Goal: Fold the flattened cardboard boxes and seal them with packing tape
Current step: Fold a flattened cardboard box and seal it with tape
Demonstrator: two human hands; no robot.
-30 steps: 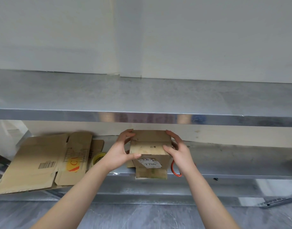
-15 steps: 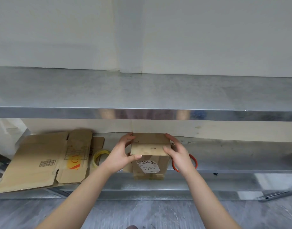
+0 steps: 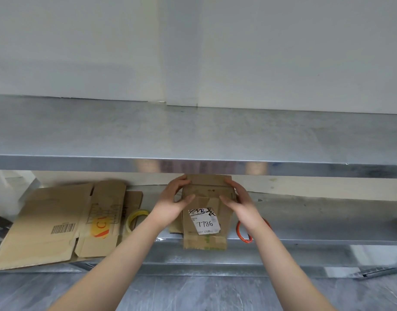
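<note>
small box (image 3: 206,212): brown cardboard, white label reading 7786, sits on the lower shelf (image 3: 328,221) at centre, near end hanging past the front lip.
long axis: runs front to back, away from the person; far end tucked under the upper shelf (image 3: 193,140).
left hand (image 3: 173,203): clamps the box's left side, fingers over the far top edge, thumb laid across the top face.
right hand (image 3: 240,204): mirrors it on the right side, thumb pointing inward. Both hands hold the box between them, equally near.
flaps: top panels look partly folded under the thumbs; can't tell whether they are fully closed, the view there is poor.
yellow tape roll (image 3: 137,217): on the shelf just left of the left wrist, nearer that hand.
orange ring (image 3: 243,231): on the shelf beside the right wrist, partly hidden; probably another tape roll.
flattened boxes (image 3: 58,223): stacked at the left, well apart from the grip.
obstruction: upper shelf edge right above the box leaves little headroom; I'd pull the box toward the person before taping.
</note>
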